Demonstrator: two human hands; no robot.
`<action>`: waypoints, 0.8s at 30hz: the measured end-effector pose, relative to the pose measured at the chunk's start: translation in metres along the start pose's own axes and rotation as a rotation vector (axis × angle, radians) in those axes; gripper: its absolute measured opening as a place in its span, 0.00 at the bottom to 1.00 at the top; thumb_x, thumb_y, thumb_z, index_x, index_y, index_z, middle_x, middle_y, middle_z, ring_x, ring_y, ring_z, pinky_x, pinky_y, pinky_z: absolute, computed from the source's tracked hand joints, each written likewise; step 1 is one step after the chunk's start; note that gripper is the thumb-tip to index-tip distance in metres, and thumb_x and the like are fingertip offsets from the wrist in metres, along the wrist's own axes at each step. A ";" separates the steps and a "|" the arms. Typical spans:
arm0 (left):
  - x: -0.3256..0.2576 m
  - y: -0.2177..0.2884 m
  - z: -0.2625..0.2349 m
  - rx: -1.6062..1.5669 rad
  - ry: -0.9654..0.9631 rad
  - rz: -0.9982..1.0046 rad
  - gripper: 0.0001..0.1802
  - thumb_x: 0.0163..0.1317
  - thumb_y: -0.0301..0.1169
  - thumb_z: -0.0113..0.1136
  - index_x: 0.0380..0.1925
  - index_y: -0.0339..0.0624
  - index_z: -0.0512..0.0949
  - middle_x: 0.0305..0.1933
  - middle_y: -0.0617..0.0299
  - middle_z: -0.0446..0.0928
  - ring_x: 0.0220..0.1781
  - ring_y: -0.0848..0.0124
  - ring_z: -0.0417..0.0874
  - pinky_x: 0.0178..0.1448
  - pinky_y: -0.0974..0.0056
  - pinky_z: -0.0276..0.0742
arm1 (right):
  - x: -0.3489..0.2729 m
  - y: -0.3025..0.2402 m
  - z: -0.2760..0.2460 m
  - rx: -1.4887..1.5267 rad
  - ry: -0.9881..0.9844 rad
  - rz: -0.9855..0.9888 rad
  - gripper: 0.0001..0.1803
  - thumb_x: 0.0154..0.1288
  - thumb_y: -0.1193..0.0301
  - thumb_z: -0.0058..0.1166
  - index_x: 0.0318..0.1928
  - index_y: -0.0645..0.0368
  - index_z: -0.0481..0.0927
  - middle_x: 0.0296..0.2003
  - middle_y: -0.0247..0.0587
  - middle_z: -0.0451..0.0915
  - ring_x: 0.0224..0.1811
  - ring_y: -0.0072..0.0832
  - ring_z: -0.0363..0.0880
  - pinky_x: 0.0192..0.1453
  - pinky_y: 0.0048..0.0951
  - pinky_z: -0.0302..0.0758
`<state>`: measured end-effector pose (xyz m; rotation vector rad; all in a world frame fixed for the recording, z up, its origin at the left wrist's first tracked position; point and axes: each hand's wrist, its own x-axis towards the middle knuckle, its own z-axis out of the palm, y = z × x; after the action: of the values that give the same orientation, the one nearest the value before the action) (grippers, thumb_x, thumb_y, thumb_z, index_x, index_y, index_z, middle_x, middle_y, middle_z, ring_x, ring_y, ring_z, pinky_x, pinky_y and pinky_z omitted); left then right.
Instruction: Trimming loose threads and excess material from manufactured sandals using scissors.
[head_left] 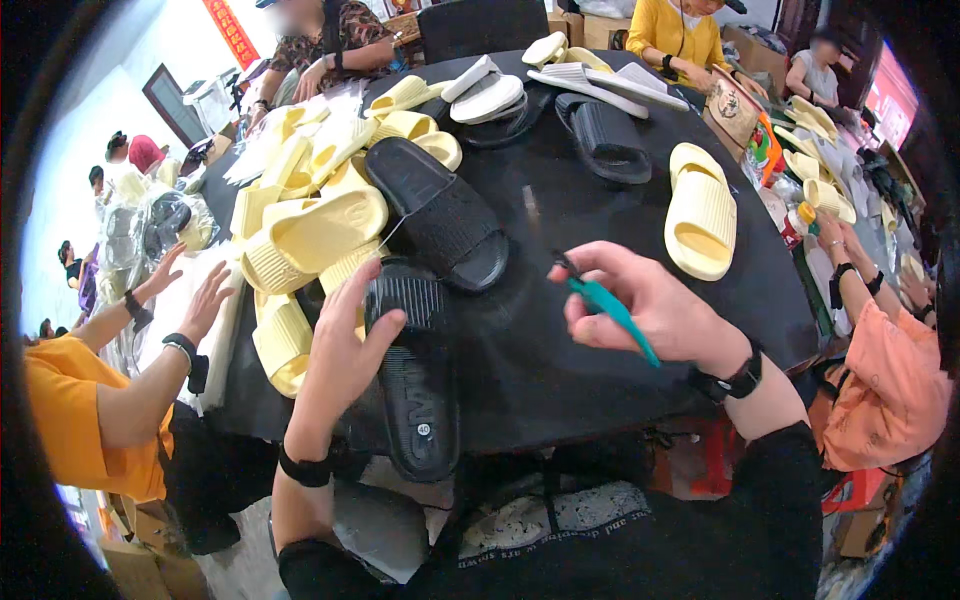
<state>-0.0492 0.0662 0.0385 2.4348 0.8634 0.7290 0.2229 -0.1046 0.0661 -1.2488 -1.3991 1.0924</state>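
In front of me a black slipper (420,400) lies with its heel toward me, overhanging the table's near edge. My left hand (345,350) is at the left of its ribbed strap, fingers stretched out and thumb apart over the strap's side. Between thumb and fingers of my right hand (650,310) is a teal-handled tool (618,318) with a dark end, held above the table; its tip is too blurred to make out. Just beyond, another black slipper (440,215) leans on a pile of pale yellow slippers (325,225). A thin pale strand shows near my left fingertips.
One pale yellow slipper (700,215) lies at the right of the black table (590,400). More black slippers (605,140) and white ones (485,92) are at the back. People sit around: an orange sleeve (95,420) at left, another person (885,370) at right.
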 end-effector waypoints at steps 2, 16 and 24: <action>0.011 0.002 -0.002 -0.067 -0.016 -0.006 0.30 0.59 0.28 0.58 0.62 0.37 0.65 0.58 0.53 0.73 0.61 0.65 0.73 0.63 0.62 0.65 | 0.017 0.008 0.008 0.179 -0.103 -0.001 0.26 0.60 0.69 0.60 0.55 0.63 0.66 0.33 0.32 0.75 0.35 0.17 0.73 0.41 0.21 0.72; 0.020 0.015 0.008 -0.882 0.151 -0.209 0.13 0.64 0.22 0.50 0.48 0.31 0.73 0.41 0.56 0.77 0.27 0.78 0.74 0.34 0.74 0.72 | 0.090 0.050 0.040 0.539 -0.280 0.380 0.16 0.64 0.59 0.54 0.43 0.57 0.72 0.32 0.36 0.77 0.30 0.24 0.79 0.26 0.29 0.79; 0.007 0.021 0.005 -0.984 0.200 -0.197 0.09 0.63 0.18 0.48 0.43 0.32 0.73 0.38 0.55 0.77 0.18 0.82 0.64 0.23 0.75 0.63 | 0.114 0.051 0.056 0.647 -0.294 0.378 0.14 0.65 0.61 0.53 0.41 0.57 0.72 0.29 0.36 0.77 0.27 0.23 0.79 0.24 0.27 0.79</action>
<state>-0.0325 0.0549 0.0484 1.4065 0.5853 1.0194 0.1712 0.0113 0.0156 -0.9054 -0.8936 1.8687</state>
